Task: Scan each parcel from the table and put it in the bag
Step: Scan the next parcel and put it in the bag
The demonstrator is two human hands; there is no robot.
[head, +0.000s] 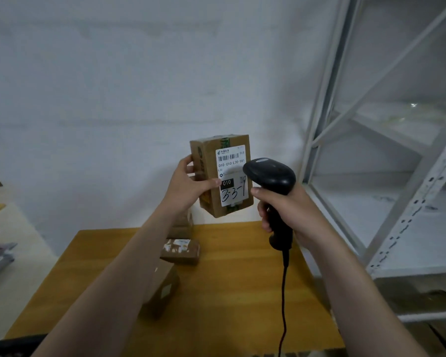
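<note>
Cardboard parcel gripped by left hand over far edge of table, right hand grasping scanner beside, possibly touching

Raised parcel sits in the left hand, above the far edge of the worktop and in front of the wall. The scanner in the right hand is just to its right, with the cable hanging down over the worktop. On the worktop, under the left forearm, a row runs front to back: near parcel, middle parcel, far parcel; shelf rack stands right of the worktop.
</note>
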